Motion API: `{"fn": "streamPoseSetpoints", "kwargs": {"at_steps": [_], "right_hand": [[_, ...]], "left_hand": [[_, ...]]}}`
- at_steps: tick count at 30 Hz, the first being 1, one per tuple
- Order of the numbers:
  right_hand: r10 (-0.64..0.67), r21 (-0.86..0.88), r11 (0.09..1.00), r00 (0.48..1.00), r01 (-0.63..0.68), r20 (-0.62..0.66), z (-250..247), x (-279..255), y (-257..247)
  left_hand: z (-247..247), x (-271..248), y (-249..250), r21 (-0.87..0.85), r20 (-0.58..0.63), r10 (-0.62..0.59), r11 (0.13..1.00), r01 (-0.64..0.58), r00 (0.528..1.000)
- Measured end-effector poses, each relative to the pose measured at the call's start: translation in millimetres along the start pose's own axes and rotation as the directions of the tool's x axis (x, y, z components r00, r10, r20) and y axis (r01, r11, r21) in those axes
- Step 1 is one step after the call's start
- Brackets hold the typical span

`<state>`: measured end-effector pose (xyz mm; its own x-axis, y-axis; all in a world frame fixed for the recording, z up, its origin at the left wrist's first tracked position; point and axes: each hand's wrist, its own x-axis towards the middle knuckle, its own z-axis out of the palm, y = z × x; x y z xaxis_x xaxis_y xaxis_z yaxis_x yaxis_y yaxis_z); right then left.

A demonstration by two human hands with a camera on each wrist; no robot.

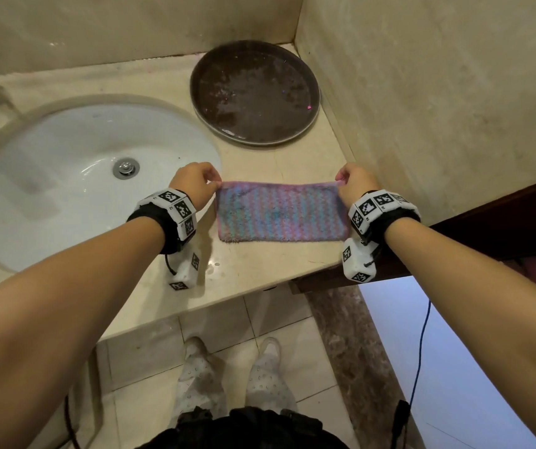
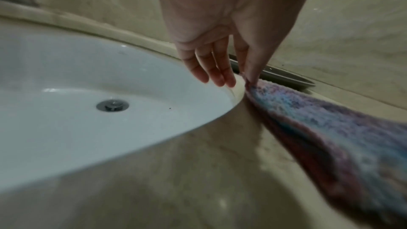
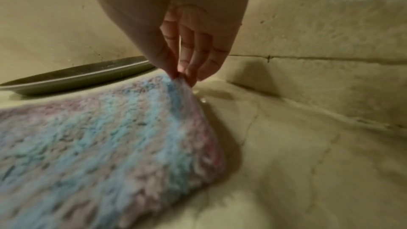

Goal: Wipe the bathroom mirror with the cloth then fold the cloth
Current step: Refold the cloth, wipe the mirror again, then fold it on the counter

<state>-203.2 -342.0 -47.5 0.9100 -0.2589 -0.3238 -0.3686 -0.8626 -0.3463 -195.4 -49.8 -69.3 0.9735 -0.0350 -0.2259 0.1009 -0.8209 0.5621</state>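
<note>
Pinching the far left corner of the pink-and-blue cloth (image 1: 281, 212) between thumb and forefinger of the left hand (image 1: 193, 182), other fingers (image 2: 211, 69) hanging loose above the sink (image 1: 65, 176) rim. Pinching the far right corner likewise with the right hand (image 1: 355, 182). Holding that far edge taut and slightly lifted, near edge lying on the beige counter (image 1: 260, 267), between sink and side wall (image 1: 438, 108). Sitting just behind the cloth, apart from it, a dark round tray (image 1: 253, 92).
</note>
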Motion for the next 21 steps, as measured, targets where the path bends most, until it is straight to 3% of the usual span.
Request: {"fn": "streamPoseSetpoints", "kwargs": {"at_steps": [5,8,11,13,15,18,21], "right_hand": [[-0.007,-0.028,1.0,0.999,0.006,-0.032,-2,-11,-2],[-0.008,-0.037,0.999,1.0,0.008,0.014,-8,-24,2],[-0.002,-0.031,1.0,0.998,0.005,0.07,-12,-38,10],[0.029,-0.043,0.999,0.994,-0.025,0.104,-15,-44,14],[0.078,-0.106,0.993,0.983,-0.061,0.166,-15,-49,18],[0.137,-0.196,0.975,0.974,-0.101,0.18,-7,-60,24],[0.105,-0.228,0.971,0.984,-0.071,0.143,3,-70,26]], "left_hand": [[1,-2,17,0.003,-0.023,0.093,0.996,-0.093,0.995],[6,-6,44,0.075,-0.036,0.188,0.98,-0.185,0.982],[20,-14,79,0.101,0.127,0.349,0.927,-0.363,0.928],[32,-21,102,0.128,0.299,0.406,0.88,-0.457,0.864],[44,-27,119,0.126,0.374,0.435,0.851,-0.51,0.819],[59,-26,134,0.066,0.333,0.451,0.865,-0.498,0.828],[69,-15,144,0.09,0.298,0.432,0.875,-0.475,0.851]]}}
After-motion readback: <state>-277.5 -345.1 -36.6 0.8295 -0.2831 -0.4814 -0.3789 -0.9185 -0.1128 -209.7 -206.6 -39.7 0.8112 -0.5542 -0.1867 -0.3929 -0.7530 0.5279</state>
